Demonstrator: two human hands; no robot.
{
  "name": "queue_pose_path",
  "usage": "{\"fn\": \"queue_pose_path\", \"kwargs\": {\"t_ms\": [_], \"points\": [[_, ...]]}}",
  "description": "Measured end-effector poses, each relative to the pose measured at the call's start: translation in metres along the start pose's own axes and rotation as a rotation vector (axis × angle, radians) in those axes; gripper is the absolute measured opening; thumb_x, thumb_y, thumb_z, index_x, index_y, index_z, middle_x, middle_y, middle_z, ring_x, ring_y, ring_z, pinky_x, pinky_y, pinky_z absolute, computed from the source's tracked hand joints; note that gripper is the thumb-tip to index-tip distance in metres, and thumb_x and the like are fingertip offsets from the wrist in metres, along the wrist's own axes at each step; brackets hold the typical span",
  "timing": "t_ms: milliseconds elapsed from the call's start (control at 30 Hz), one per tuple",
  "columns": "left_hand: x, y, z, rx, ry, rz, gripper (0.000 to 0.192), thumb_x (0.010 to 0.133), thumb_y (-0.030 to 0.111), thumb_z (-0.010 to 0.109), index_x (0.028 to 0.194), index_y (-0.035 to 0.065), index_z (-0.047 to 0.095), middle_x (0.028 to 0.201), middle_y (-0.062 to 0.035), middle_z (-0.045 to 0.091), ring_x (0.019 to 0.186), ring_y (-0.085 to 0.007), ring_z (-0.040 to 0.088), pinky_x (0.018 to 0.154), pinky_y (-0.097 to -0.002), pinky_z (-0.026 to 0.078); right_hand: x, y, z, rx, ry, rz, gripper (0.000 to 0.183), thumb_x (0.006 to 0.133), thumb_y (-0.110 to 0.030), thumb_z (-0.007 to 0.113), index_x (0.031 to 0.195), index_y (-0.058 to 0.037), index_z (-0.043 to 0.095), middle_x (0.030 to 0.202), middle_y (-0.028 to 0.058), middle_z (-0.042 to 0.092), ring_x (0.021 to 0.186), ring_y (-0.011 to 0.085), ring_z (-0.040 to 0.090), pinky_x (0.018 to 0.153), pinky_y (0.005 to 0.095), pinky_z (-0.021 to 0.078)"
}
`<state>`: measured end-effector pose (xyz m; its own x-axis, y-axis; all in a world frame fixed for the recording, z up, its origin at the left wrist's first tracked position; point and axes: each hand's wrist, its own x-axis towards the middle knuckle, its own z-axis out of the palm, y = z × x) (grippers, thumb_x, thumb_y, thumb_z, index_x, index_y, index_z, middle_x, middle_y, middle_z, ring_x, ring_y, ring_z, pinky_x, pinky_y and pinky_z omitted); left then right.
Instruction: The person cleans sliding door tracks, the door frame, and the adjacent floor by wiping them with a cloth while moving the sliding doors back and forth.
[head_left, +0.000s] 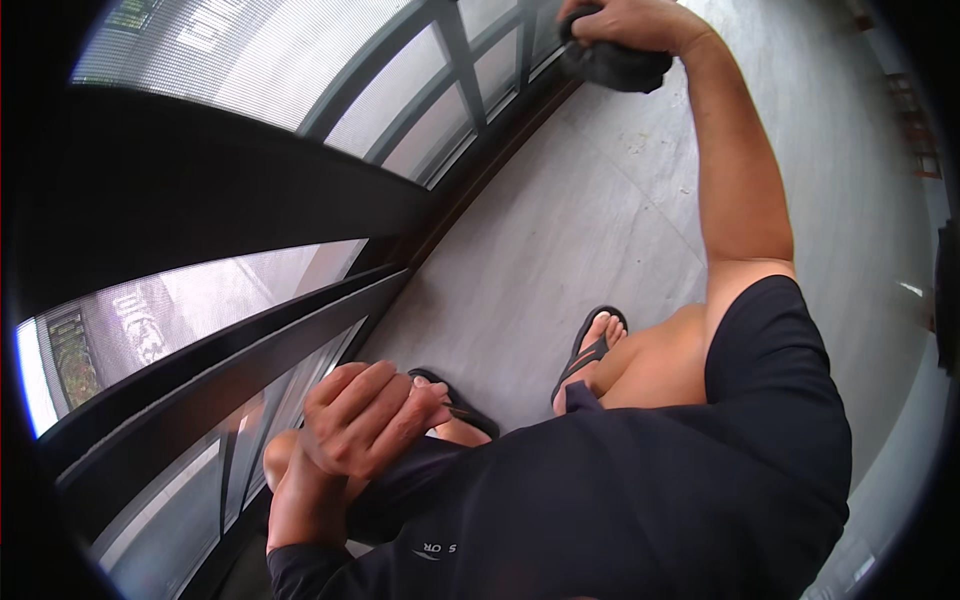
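Observation:
My right hand (637, 26) is at the top of the view at the end of my raised arm, its fingers closed around a bunched black cloth (615, 66). The cloth hangs in front of the lower part of the framed screen door. At the lower left my left hand (375, 420) is curled into a loose fist above my lap, near the dark door frame. Nothing shows in its fingers, though its palm side is hidden.
Dark-framed mesh screen panels (247, 67) rise on the left, with a wide dark panel (210, 187) between them. A grey floor (525, 247) with a seam lies ahead, with small pale marks on it. My feet stand there in black sandals (592, 345). Brown objects sit at the far right rim.

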<state>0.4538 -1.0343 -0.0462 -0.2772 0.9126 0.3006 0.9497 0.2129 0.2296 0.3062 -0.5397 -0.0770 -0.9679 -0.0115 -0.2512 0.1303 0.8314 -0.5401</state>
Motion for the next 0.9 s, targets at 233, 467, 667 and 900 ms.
{"fn": "queue_pose_path", "kwargs": {"t_ms": [233,467,667,900], "points": [[0.0,-0.034,-0.001,0.004,-0.026,-0.012,0.022,0.092,0.024,0.09,0.103,0.01,0.078,0.091,-0.0039,0.076,0.099,-0.0252,0.077,0.099,-0.0454,0.062,0.014,0.028,0.037,0.084,0.146,-0.053,0.025,0.086,-0.022,0.068,0.093,-0.0004,0.077,0.079,0.0164,0.076,0.075,0.0244,0.074,0.072,0.043,0.0582],[-0.005,-0.021,-0.008,0.12,-0.057,-0.158,0.021,0.094,0.024,0.087,0.111,0.0128,0.082,0.103,-0.0042,0.08,0.117,-0.0272,0.076,0.122,-0.0561,0.049,0.031,0.028,0.06,-0.031,0.233,-0.074,0.04,0.083,-0.03,0.07,0.1,0.0066,0.078,0.093,0.032,0.077,0.085,0.0368,0.079,0.079,0.0442,0.0609],[-0.014,-0.023,-0.005,0.151,-0.053,-0.182,0.019,0.096,0.025,0.086,0.11,0.0123,0.083,0.108,-0.0053,0.082,0.123,-0.0289,0.075,0.125,-0.0582,0.046,0.031,0.016,0.062,-0.008,0.191,0.043,0.046,0.084,-0.031,0.073,0.106,0.0085,0.078,0.101,0.0348,0.078,0.098,0.0401,0.081,0.085,0.0454,0.0625],[-0.012,-0.026,-0.004,0.092,-0.062,-0.181,0.016,0.098,0.024,0.084,0.108,0.0118,0.083,0.108,-0.0058,0.082,0.124,-0.0297,0.075,0.126,-0.0591,0.045,0.047,0.088,0.056,-0.074,0.302,0.225,0.046,0.085,-0.031,0.076,0.11,0.0063,0.081,0.099,0.0292,0.08,0.093,0.0369,0.081,0.085,0.046,0.0642]]}}
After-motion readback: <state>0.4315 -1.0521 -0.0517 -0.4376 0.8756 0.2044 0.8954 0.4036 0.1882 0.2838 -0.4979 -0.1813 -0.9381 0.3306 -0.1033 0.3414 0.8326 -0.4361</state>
